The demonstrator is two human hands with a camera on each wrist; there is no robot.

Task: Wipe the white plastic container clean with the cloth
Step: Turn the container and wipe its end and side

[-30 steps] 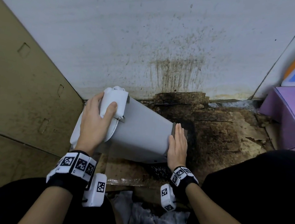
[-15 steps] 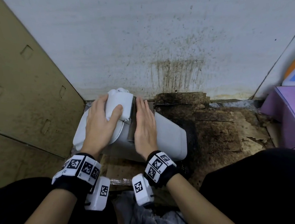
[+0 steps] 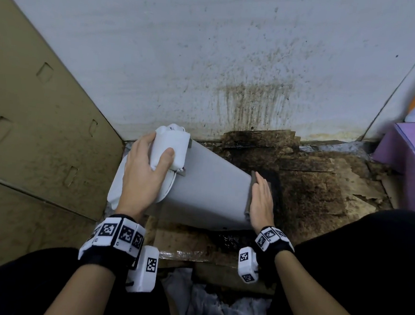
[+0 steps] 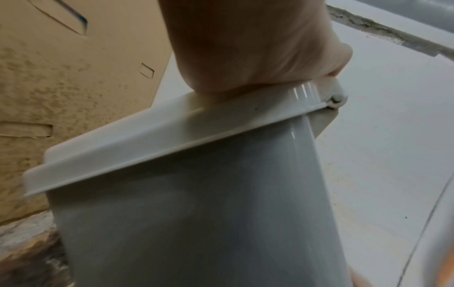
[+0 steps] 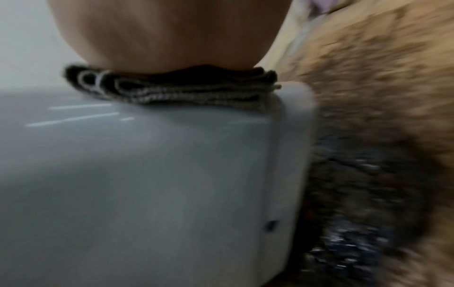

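1. The floor is soggy, stained cardboard with black grime. The white plastic container lies on its side on it, base end over the darkest patch; I judge a slip could smear the wiped side again.
2. The container is smooth, glossy plastic, tapered, with a flanged lid. Glossy walls could let it roll or skid under pressure.
3. The left hand curls round a white block at the lid end, thumb over it, steadying it.
4. The right hand, fingers straight, presses the cloth flat at the base edge; the folded, ribbed, dark cloth could slide off onto the grime.
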